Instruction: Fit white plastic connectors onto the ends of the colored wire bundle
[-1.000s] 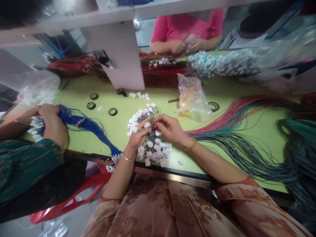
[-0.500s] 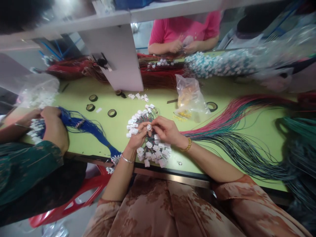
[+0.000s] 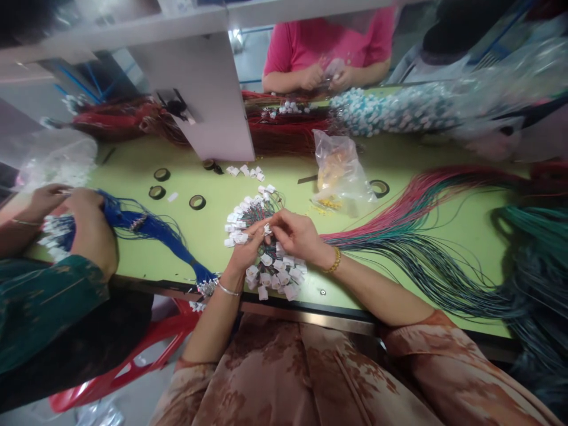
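While hands meet at a connector, white cluster around, bag beyond

Bare left hand's in a pinch, bare right hand curled just beside it, bare forearms angled inward.

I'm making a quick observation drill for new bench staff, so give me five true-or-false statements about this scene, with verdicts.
1. The left hand holds a small white connector, with the right hand close against it. True.
2. The bag on the bench is opaque black. False: the bag is see-through, with yellow contents.
3. A gold-coloured bracelet is worn on the left. False: the gold-coloured bracelet is worn on the right.
4. Pink wires stretch off to the right. True.
5. The wires left of the left hand are yellow. False: they are blue wires.
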Demonstrator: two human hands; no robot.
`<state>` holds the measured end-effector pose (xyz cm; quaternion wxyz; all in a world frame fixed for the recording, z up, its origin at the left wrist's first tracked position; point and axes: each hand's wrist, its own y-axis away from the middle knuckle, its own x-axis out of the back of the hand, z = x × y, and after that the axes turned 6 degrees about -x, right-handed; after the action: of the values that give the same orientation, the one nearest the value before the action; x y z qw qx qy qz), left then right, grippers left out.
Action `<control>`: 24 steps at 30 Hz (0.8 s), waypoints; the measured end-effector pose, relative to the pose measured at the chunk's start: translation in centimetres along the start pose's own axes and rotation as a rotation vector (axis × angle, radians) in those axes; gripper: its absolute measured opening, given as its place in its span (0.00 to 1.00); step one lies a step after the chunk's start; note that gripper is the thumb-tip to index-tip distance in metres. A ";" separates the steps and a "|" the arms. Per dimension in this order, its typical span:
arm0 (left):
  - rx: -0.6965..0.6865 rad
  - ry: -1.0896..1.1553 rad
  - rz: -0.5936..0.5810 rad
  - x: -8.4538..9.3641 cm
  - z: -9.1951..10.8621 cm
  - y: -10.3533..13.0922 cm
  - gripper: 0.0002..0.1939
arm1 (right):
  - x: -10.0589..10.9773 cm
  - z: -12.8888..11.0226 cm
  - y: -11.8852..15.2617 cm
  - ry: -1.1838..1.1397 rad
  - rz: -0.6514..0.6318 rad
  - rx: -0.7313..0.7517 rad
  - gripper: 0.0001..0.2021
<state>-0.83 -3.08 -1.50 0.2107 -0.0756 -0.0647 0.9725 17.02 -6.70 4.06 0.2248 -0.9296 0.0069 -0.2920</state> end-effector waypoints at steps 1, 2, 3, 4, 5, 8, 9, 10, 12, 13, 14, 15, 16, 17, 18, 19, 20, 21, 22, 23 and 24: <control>0.001 -0.004 0.004 0.0 0.0 0.0 0.27 | 0.0 0.0 0.0 -0.004 -0.002 -0.022 0.04; 0.002 -0.008 0.010 0.0 0.0 0.0 0.27 | 0.0 0.0 0.0 -0.006 -0.003 -0.041 0.04; 0.004 -0.012 0.019 -0.1 0.0 0.0 0.27 | 0.0 0.0 0.0 0.001 -0.006 -0.050 0.04; 0.003 -0.016 0.029 -0.2 0.0 0.0 0.27 | -0.2 0.0 0.1 0.015 -0.008 -0.043 0.04; 0.003 -0.019 0.043 -0.4 0.1 0.0 0.27 | -0.4 0.0 0.2 0.036 -0.010 -0.022 0.05; -0.006 -0.024 0.122 -0.8 0.2 0.0 0.26 | -1.7 -0.1 0.9 0.130 0.003 0.073 0.09; -0.015 -0.036 0.158 -0.9 0.2 0.0 0.25 | -2.4 -0.2 1.3 0.167 0.008 0.089 0.10; -0.024 -0.060 0.191 -1.0 0.3 0.0 0.24 | -3.0 -0.4 1.6 0.205 0.007 0.093 0.12; -0.036 -0.133 0.232 -1.1 0.5 0.0 0.22 | -4.0 -0.5 2.1 0.272 -0.018 0.080 0.15; -0.039 -0.175 0.234 -1.1 0.6 -0.1 0.20 | -4.1 -0.5 2.2 0.293 -0.043 0.070 0.16; -0.049 -0.221 0.228 -1.3 0.7 -0.1 0.18 | -3.9 -0.3 2.1 0.298 -0.071 0.060 0.16; -0.069 -0.270 0.216 -1.5 0.8 -0.1 0.17 | -3.3 0.0 1.9 0.288 -0.097 0.041 0.15; -0.100 -0.322 0.202 -1.7 1.0 -0.2 0.16 | -2.3 0.5 1.5 0.274 -0.110 0.008 0.14; -0.138 -0.372 0.194 -2.0 1.2 -0.2 0.14 | -1.0 1.2 1.0 0.262 -0.122 -0.035 0.13; -0.177 -0.412 0.195 -2.4 1.4 -0.2 0.13 | 0.5 2.0 0.4 0.263 -0.116 -0.108 0.13; -0.207 -0.431 0.204 -2.8 1.6 -0.2 0.13 | 2.0 2.9 -0.1 0.316 -0.091 -0.198 0.13; -0.219 -0.415 0.222 -3.1 1.7 -0.3 0.13 | 3.3 3.8 -0.6 0.398 -0.108 -0.283 0.12; -0.210 -0.361 0.240 -3.3 1.8 -0.3 0.14 | 4.4 4.7 -1.0 0.479 -0.154 -0.364 0.11; -0.190 -0.274 0.256 -3.5 1.9 -0.4 0.17 | 5.1 5.4 -1.3 0.542 -0.203 -0.426 0.11; -0.163 -0.166 0.265 -3.6 1.9 -0.5 0.21 | 5.5 6.1 -1.4 0.587 -0.243 -0.466 0.10; -0.132 -0.053 0.268 -3.6 1.9 -0.6 0.26 | 5.5 6.6 -1.4 0.616 -0.271 -0.489 0.10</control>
<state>2.31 -4.21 0.89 0.0718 -0.0715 -0.1231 0.9872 25.01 -3.46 2.82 -0.0558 -0.8172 0.0204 -0.5733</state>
